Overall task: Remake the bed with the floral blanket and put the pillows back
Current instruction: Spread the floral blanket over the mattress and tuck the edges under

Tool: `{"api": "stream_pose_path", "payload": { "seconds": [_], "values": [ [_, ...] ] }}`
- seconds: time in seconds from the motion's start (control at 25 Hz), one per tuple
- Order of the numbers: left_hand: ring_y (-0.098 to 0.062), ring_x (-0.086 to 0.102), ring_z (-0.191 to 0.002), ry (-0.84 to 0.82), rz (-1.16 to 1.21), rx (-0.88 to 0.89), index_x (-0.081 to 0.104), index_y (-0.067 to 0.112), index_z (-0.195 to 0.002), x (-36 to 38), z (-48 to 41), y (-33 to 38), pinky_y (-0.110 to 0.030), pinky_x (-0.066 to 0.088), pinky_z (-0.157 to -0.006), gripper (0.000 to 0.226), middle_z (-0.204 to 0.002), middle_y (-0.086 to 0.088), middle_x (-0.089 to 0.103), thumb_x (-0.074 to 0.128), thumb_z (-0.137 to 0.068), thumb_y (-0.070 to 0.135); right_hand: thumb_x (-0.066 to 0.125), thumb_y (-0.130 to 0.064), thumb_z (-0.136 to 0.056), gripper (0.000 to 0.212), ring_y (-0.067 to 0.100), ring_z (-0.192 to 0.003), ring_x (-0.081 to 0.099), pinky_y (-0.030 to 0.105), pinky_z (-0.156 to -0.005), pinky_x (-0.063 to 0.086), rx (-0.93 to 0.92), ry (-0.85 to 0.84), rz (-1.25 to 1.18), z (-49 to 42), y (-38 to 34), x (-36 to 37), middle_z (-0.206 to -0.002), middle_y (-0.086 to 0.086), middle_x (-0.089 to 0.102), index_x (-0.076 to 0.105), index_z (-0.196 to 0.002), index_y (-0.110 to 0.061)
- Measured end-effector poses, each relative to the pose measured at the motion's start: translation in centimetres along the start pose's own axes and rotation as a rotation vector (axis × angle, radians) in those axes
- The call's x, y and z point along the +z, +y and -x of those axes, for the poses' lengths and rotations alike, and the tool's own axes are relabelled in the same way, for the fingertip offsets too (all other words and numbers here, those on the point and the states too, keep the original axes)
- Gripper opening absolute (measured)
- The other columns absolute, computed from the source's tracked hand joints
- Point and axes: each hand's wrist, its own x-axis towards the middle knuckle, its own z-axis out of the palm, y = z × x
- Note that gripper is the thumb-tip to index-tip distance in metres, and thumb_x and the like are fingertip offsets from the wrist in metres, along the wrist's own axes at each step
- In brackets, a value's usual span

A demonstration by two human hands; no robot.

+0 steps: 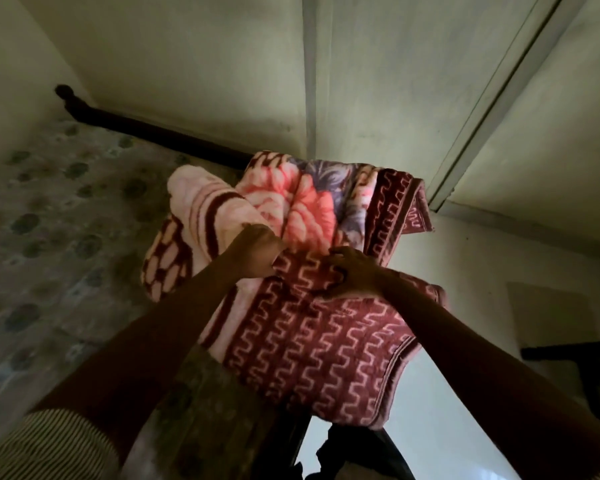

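The floral blanket (pixel 309 209), pink with big coral flowers and a maroon zigzag border, hangs bunched in front of me over the bed's right edge. My left hand (pixel 257 252) is closed on a fold near its middle. My right hand (pixel 352 271) pinches the maroon border beside it, fingers curled into the cloth. The bed (pixel 49 216) lies to the left, covered by a dim grey-green sheet with dark round spots. No pillows are in view.
A dark wooden bed rail (pixel 160 133) runs along the far wall, ending in a knobbed post at the left. Pale walls meet in a corner behind the blanket. Light floor shows at the lower right, with a dark piece of furniture (pixel 582 362) at the right edge.
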Motion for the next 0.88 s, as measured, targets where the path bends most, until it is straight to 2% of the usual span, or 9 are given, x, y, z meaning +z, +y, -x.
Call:
{"api": "stream_pose_path", "payload": {
  "seconds": [0.08, 0.16, 0.2, 0.32, 0.48, 0.6, 0.72, 0.88],
  "values": [
    [-0.033, 0.068, -0.066, -0.002, -0.006, -0.111, 0.072, 0.006, -0.079, -0.9, 6.1, 1.7, -0.043, 0.055, -0.068, 0.040, -0.072, -0.015, 0.069, 0.084, -0.049, 0.030, 0.074, -0.062, -0.063, 0.109, 0.029, -0.140, 0.024, 0.048, -0.111, 0.027, -0.037, -0.052, 0.049, 3.3, -2.9, 1.6, -0.155, 0.004, 0.018, 0.010, -0.148, -0.036],
    [-0.031, 0.068, -0.063, 0.010, -0.058, -0.164, 0.072, 0.009, -0.078, -1.5, 12.1, 3.6, -0.038, 0.054, -0.069, 0.050, -0.070, -0.011, 0.069, 0.089, -0.034, 0.027, 0.077, -0.062, -0.058, 0.117, 0.031, -0.133, 0.036, 0.046, -0.106, 0.035, -0.061, -0.005, 0.182, 6.2, -6.3, 4.3, -0.151, 0.007, 0.030, 0.006, -0.148, -0.036],
    [-0.027, 0.068, -0.061, 0.049, -0.095, -0.166, 0.072, 0.011, -0.076, -1.7, 15.3, 4.8, -0.033, 0.050, -0.070, 0.047, -0.067, -0.008, 0.069, 0.086, -0.035, 0.029, 0.077, -0.060, -0.058, 0.116, 0.031, -0.129, 0.041, 0.045, -0.102, 0.039, -0.068, 0.049, 0.272, 7.7, -8.2, 6.0, -0.147, 0.007, 0.037, 0.008, -0.148, -0.035],
    [-0.025, 0.067, -0.062, 0.126, -0.094, -0.189, 0.062, 0.011, -0.087, -1.4, 23.9, 8.9, -0.038, 0.032, -0.074, 0.043, -0.070, -0.009, 0.069, 0.058, -0.051, 0.034, 0.070, -0.048, -0.070, 0.093, 0.030, -0.121, 0.050, 0.040, -0.092, 0.047, -0.084, 0.187, 0.389, 12.2, -13.6, 11.1, -0.133, 0.008, 0.052, 0.020, -0.147, -0.035],
    [-0.023, 0.049, -0.083, 0.183, -0.079, -0.340, 0.068, 0.006, -0.088, 0.5, 32.1, 12.4, -0.038, 0.032, -0.079, 0.045, -0.079, -0.009, 0.068, 0.054, -0.054, 0.032, 0.058, -0.045, -0.081, 0.076, 0.029, -0.117, 0.054, 0.036, -0.089, 0.045, -0.124, 0.197, 0.428, 17.1, -18.2, 15.7, -0.129, 0.006, 0.056, 0.021, -0.147, -0.035],
    [-0.028, 0.057, -0.079, 0.162, -0.063, -0.450, 0.068, 0.007, -0.088, -0.4, 35.8, 15.3, -0.040, 0.033, -0.080, 0.045, -0.081, -0.008, 0.067, 0.043, -0.059, 0.031, 0.054, -0.045, -0.084, 0.067, 0.029, -0.115, 0.056, 0.036, -0.090, 0.045, -0.162, 0.219, 0.399, 19.8, -21.0, 18.0, -0.128, 0.005, 0.058, 0.027, -0.145, -0.037],
    [-0.031, 0.063, -0.070, 0.128, -0.049, -0.540, 0.069, 0.006, -0.089, -1.2, 38.4, 17.8, -0.041, 0.033, -0.078, 0.046, -0.080, -0.009, 0.067, 0.041, -0.060, 0.029, 0.054, -0.047, -0.084, 0.062, 0.030, -0.113, 0.058, 0.035, -0.089, 0.046, -0.189, 0.256, 0.347, 21.8, -22.7, 20.0, -0.125, 0.006, 0.060, 0.033, -0.142, -0.039],
    [-0.030, 0.055, -0.078, 0.243, -0.063, -0.506, 0.069, 0.008, -0.090, -1.7, 40.7, 19.7, -0.041, 0.035, -0.077, 0.041, -0.082, -0.009, 0.065, 0.045, -0.062, 0.025, 0.057, -0.042, -0.084, 0.064, 0.030, -0.110, 0.059, 0.035, -0.087, 0.044, -0.229, 0.313, 0.315, 25.0, -23.3, 21.9, -0.122, 0.009, 0.062, 0.032, -0.143, -0.039]
  ]
}}
